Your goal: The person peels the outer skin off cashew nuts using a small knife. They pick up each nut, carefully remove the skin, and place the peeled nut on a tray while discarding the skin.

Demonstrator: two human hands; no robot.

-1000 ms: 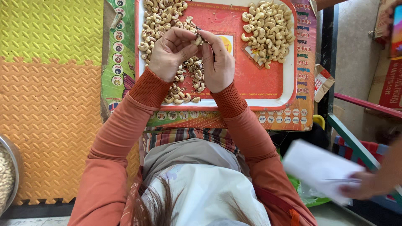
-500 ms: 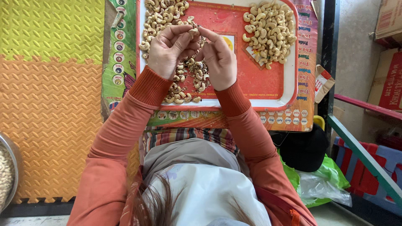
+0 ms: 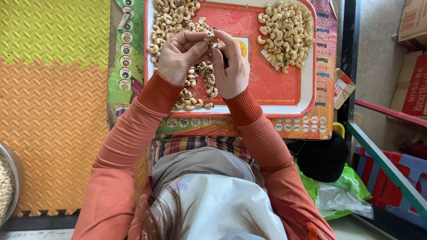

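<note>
My left hand [image 3: 180, 55] and my right hand [image 3: 231, 64] meet over a red tray [image 3: 267, 95] with a white rim. Together their fingertips pinch one cashew nut [image 3: 209, 39]. A thin dark tool shows in my right hand, along its fingers. Under and behind my hands lies a long pile of cashews [image 3: 171, 20], some with brown skin. A second heap of pale cashews [image 3: 284, 31] sits at the tray's far right. Both my sleeves are orange.
The tray rests on a small colourful printed table [image 3: 129, 66]. Yellow and orange foam mats [image 3: 49, 89] cover the floor at left. A metal bowl of nuts [image 3: 6, 186] is at the lower left. Green plastic bags [image 3: 342, 193], a black bag and cardboard boxes stand right.
My hands have stayed together over the tray, shifting slightly as the fingers work the nut. Another person's hand holding a white sheet at lower right has gone from view.
</note>
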